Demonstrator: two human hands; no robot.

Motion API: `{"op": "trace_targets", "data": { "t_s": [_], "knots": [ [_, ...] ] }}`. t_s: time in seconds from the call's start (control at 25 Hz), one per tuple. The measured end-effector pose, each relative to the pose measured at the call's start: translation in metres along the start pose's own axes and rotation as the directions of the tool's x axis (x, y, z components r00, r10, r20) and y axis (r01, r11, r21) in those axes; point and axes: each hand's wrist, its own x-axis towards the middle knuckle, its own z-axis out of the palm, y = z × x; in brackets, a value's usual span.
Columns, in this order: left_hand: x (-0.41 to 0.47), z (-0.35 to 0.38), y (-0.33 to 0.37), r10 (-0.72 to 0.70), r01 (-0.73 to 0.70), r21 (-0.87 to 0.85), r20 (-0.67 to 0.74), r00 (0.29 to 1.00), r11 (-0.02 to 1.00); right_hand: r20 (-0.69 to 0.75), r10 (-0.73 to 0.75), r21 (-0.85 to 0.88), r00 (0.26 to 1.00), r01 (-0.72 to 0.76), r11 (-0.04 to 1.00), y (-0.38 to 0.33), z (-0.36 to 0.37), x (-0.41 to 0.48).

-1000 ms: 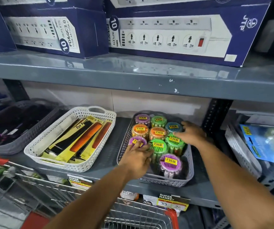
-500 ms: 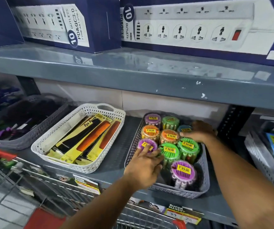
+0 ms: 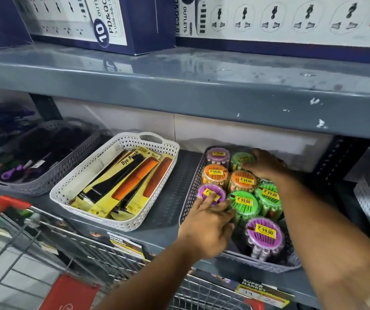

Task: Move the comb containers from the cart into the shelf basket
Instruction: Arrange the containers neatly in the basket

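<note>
Since a second ago right hand [image 3: 266, 166] slid back onto the rear green tub. Left hand [image 3: 208, 229]: fingers spread, pressing purple container [image 3: 210, 193]. Containers upright in grey basket [image 3: 190, 198]; tidying, nothing gripped.

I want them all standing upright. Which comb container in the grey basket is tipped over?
The purple-lidded container at the basket's near end: it leans toward the camera, side showing, while the others stand upright.

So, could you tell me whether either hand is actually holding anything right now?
Neither clearly grips: left hand fingers touch a purple lid; right hand rests on the back tubs.
</note>
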Motion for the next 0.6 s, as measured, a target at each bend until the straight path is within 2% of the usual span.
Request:
{"op": "trace_targets", "data": {
  "t_s": [0.08, 0.2, 0.4, 0.48, 0.6],
  "knots": [
    [0.001, 0.000, -0.001, -0.003, 0.003, 0.003, -0.006, 1.000, 1.000, -0.039, 0.003, -0.094, 0.999, -0.007, 0.996, -0.003, 0.005, 0.001],
    [0.001, 0.002, -0.001, -0.006, 0.006, -0.001, -0.006, 1.000, 1.000, -0.127, 0.049, -0.364, 0.991, -0.093, 0.927, -0.012, 0.014, -0.001],
    [0.000, 0.000, 0.001, -0.015, 0.015, 0.000, 0.014, 1.000, 1.000, -0.181, 0.237, -0.370, 0.955, -0.289, 0.883, -0.032, 0.030, -0.011],
    [0.000, -0.002, 0.002, -0.021, 0.021, -0.008, 0.014, 1.000, 1.000, -0.173, 0.212, -0.319, 0.962, -0.258, 0.912, -0.036, 0.026, -0.009],
    [0.000, -0.002, 0.002, -0.017, 0.017, -0.001, 0.009, 1.000, 1.000, -0.171, -0.048, -0.234, 0.984, 0.007, 0.972, -0.044, 0.023, 0.003]
  ]
}}
